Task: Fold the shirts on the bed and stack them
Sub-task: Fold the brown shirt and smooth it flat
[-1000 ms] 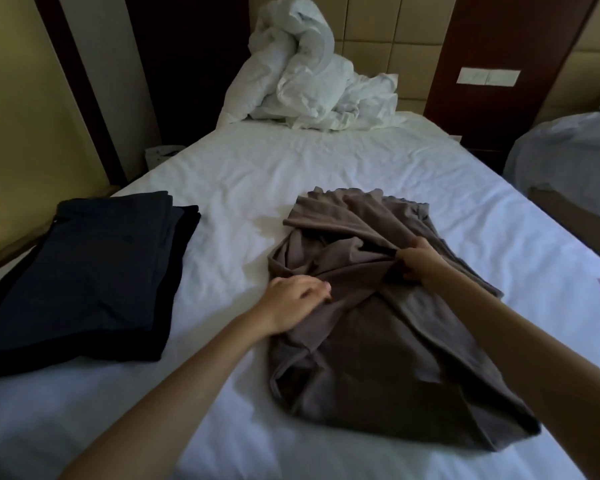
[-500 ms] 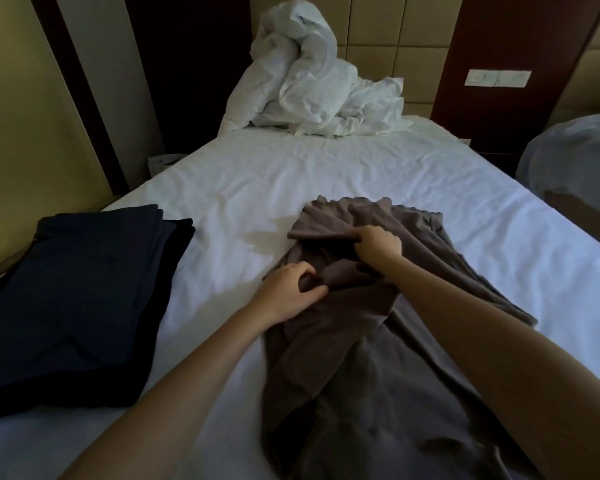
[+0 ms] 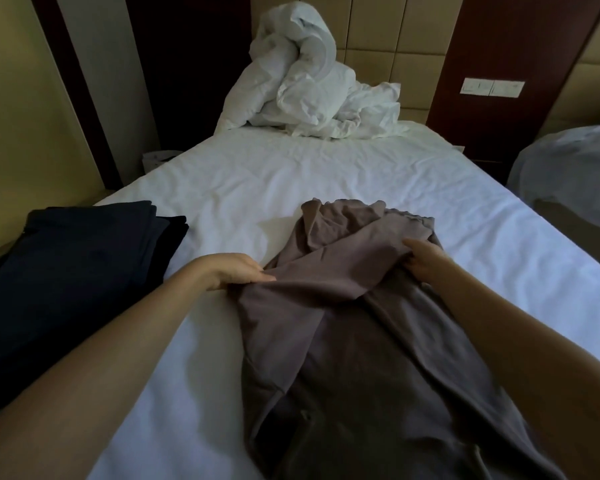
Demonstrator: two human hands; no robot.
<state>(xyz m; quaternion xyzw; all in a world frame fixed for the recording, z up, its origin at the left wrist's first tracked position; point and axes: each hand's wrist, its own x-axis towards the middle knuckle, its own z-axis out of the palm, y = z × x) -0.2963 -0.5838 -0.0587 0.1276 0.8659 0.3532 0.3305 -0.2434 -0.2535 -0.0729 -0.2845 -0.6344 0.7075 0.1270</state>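
Two hands, together mid-shirt half a second ago, now apart: left hand (image 3: 232,271) pinches the brown shirt (image 3: 343,341) at its left edge, fingers pressed together; right hand (image 3: 425,261) grips the right side, fingers curled. Shirt lies on the bed (image 3: 257,181), right of the dark folded stack (image 3: 77,278). Judged: being spread before folding

Crumpled brown shirt (image 3: 343,341); folded dark stack (image 3: 66,282)

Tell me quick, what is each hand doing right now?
Left hand: closed, pinching the left edge of the brown shirt.
Right hand: closed, gripping a fold of the brown shirt.
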